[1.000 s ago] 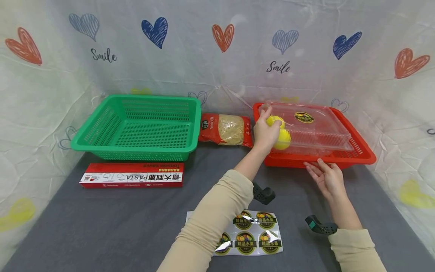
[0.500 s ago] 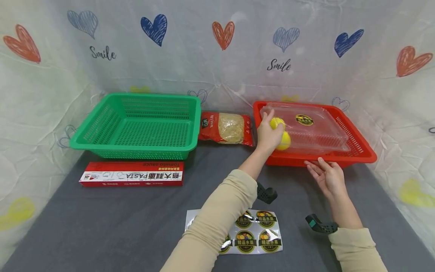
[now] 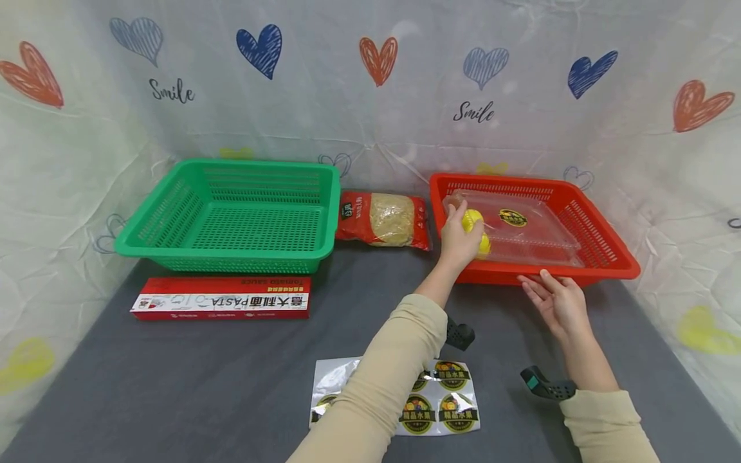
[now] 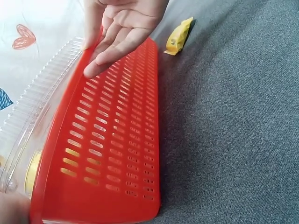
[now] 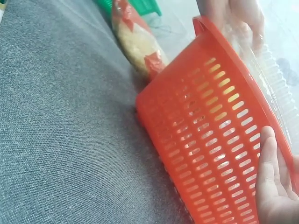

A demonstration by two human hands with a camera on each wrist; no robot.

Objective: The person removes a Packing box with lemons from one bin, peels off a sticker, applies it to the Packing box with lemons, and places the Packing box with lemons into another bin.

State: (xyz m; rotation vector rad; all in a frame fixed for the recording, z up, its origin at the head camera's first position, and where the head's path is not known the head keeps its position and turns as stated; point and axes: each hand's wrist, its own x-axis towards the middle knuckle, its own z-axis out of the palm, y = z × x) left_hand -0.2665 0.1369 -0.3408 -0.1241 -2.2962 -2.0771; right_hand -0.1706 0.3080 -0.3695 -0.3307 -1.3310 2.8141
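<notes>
My left hand grips the left end of a clear plastic fruit box, which lies low inside the red basket. Round yellow things show through the box near those fingers; their kind is unclear. On the box's lid is a round black-and-gold sticker. My right hand holds the basket's front rim. In the left wrist view, the right hand has its thumb over the rim and its fingers along the outer wall. From the right wrist, the left hand is partly cut off.
A green basket stands at the left, with a red-and-white pasta box before it. Between the baskets lies a red noodle bag. A sticker sheet lies in front, partly under the left sleeve. The left wrist view shows a yellow packet.
The fruit box has sunk lower into the red basket, its right end coming down, with my left hand still gripping it. My right hand has stayed at the rim.
</notes>
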